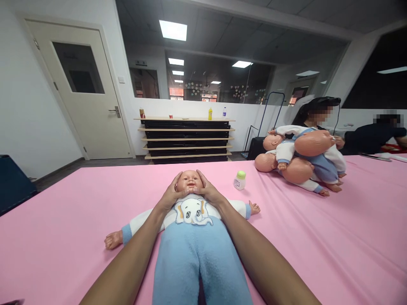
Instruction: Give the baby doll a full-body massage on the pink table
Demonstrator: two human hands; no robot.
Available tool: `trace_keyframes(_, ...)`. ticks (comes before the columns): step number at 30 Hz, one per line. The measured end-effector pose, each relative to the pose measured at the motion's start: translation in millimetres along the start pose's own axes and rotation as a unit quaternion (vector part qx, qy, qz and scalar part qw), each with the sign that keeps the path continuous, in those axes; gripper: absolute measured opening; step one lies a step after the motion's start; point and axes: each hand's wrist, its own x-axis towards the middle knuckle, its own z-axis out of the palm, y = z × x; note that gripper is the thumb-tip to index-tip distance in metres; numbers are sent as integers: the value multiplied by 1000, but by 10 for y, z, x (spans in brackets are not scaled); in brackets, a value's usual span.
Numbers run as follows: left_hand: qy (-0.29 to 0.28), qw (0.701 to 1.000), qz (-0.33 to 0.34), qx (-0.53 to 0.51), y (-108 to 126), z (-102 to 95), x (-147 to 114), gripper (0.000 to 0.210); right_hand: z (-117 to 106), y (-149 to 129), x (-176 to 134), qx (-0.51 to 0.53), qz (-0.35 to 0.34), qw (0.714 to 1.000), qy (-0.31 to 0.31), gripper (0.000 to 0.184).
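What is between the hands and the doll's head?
Nothing visible. The left hand and the right hand already touch the sides of the doll's head. The bottle stands apart, to the right.

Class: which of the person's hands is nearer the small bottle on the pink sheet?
Right. The right hand cups the doll's head beside the bottle; the left hand is across the head.

- We see an evenly bright room, lit by ceiling panels (173, 30) far overhead.
- The glass wall (222, 80) reflects more panels as glare.
- Shadows on the pink sheet (318, 237) are soft, under the doll (190, 220).
- Our wide lens bends the door (82, 89) and the edges.
- Two far right faces are blurred.
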Motion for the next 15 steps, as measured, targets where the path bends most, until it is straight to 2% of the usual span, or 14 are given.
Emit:
trace_keyframes(6, -1, 996, -26, -83, -13, -46, 18, 86, -39, 19, 39, 70, -8, 997, 2, 87)
trace_keyframes(8, 1, 998, -20, -63, -19, -45, 23, 90, -25, 21, 21, 36, -18, 999, 2, 95)
trace_keyframes(11, 3, 1000, -4, 5, -29, -30, 26, 109, 2, 13, -13, -55, -22, 998, 14, 116)
trace_keyframes(13, 6, 1000, 3, 24, -32, -23, 26, 110, 12, 6, -22, -69, -19, 997, 20, 117)
trace_keyframes(15, 2, 1000, 2, 10, -32, -24, 24, 105, 11, -1, -15, -35, -11, 999, 10, 114)
